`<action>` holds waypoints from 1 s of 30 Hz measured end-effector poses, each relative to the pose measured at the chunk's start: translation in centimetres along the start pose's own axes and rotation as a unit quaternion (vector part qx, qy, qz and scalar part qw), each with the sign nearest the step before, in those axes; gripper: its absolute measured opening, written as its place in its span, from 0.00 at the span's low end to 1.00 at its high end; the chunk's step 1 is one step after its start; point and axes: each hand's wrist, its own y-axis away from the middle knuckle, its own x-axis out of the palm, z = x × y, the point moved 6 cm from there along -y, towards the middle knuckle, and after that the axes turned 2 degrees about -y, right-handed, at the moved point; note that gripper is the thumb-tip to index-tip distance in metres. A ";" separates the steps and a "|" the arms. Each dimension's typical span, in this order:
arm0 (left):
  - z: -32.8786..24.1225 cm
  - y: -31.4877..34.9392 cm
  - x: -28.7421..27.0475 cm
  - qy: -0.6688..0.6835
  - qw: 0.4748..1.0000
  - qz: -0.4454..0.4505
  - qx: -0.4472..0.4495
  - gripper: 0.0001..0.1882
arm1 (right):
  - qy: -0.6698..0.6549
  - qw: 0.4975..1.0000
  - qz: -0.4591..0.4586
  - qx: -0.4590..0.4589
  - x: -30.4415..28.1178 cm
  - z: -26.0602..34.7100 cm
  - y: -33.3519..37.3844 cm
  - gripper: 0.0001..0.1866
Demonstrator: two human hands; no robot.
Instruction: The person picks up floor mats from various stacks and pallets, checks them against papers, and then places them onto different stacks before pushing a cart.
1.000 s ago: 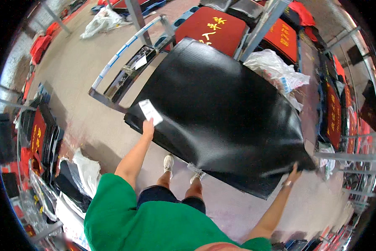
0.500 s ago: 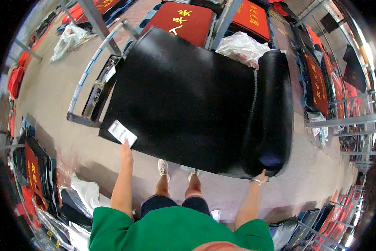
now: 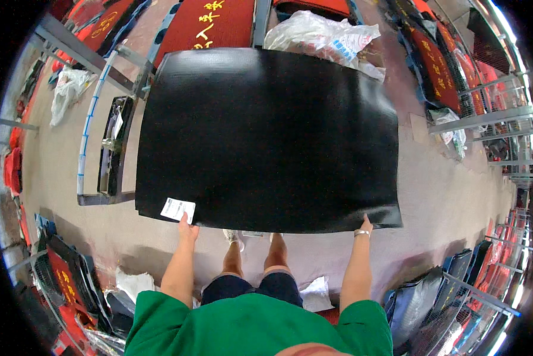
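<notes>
A large black rubber-backed mat [image 3: 266, 136] is spread out in front of me, its underside facing up. My left hand [image 3: 188, 228] is closed on its near edge toward the left corner, thumb on top. Beneath that thumb lies a white printed label [image 3: 178, 209], on the mat's black surface. Close to the near right corner, my right hand [image 3: 366, 224] grips the same edge, thumb up, and the mat dents slightly there. The fingers of both hands are hidden under the mat.
Beyond the mat are red mats with yellow lettering [image 3: 210, 24] and a crumpled white plastic bag [image 3: 320, 38]. To the left stands a metal frame [image 3: 83, 136] with a narrow black tray [image 3: 113, 148]. Metal racks [image 3: 486, 118] with mats line the right side.
The right side of the mat, rolled or folded over before, now lies flat. The mat has swung level, and my right hand has risen a little in view. My left hand is slightly lower.
</notes>
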 end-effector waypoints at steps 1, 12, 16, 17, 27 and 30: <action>-0.4 0.0 0.5 -0.019 0.999 0.036 0.008 0.17 | 0.042 0.999 0.009 0.008 0.2 0.0 -1.6 0.25; -0.6 2.7 1.0 -0.149 0.987 0.059 -0.018 0.19 | 0.266 0.953 0.134 0.060 -4.1 -10.6 3.8 0.10; -2.2 5.7 3.4 -0.375 0.925 0.055 -0.002 0.20 | 0.363 0.827 0.417 -0.098 12.2 -11.9 27.5 0.08; -3.2 7.4 5.3 -0.427 0.901 0.073 0.017 0.19 | 0.382 0.739 0.550 -0.078 16.3 -12.9 33.0 0.09; -3.4 4.9 4.3 -0.655 0.719 0.168 0.159 0.13 | 0.513 -0.062 0.612 -0.598 32.1 -14.7 56.3 0.08; -2.0 4.0 3.5 -0.529 0.826 0.128 0.148 0.13 | 0.479 0.144 0.628 -0.596 29.8 -9.7 52.2 0.04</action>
